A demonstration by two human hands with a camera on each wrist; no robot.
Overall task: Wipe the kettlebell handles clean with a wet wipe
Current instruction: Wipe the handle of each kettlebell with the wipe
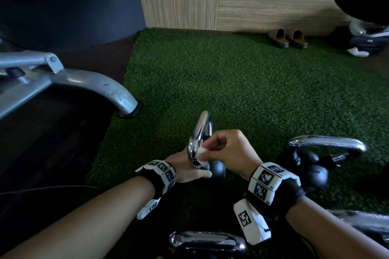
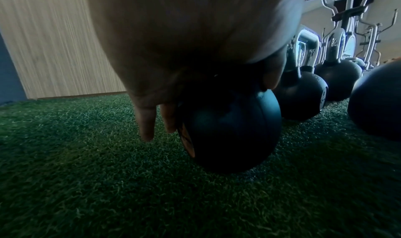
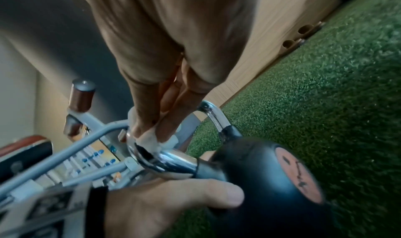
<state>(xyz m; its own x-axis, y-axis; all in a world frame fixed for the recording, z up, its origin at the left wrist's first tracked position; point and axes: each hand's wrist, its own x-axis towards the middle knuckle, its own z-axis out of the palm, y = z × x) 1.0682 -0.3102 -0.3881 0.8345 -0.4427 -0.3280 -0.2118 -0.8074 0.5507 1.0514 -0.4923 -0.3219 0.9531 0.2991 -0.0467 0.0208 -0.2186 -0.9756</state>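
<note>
A small black kettlebell [image 1: 217, 170] stands on the green turf, its chrome handle [image 1: 199, 132] pointing up and away from me. My left hand [image 1: 195, 171] grips it low down: the thumb [image 3: 201, 195] lies across the black ball [image 3: 271, 181], and the fingers [image 2: 147, 121] reach down the ball's [image 2: 232, 130] far side. My right hand [image 1: 207, 153] pinches a crumpled white wet wipe [image 1: 202, 151] against the lower near part of the handle. In the right wrist view the wipe [image 3: 152, 141] sits under the fingertips on the handle's [image 3: 173, 161] chrome bend.
More black kettlebells with chrome handles stand close by: one to the right [image 1: 311, 164], one at the bottom edge [image 1: 206, 239], one at bottom right [image 1: 362, 223]. A grey bench leg [image 1: 117, 94] rests on the turf's left edge. Brown slippers [image 1: 288, 39] lie by the wooden wall.
</note>
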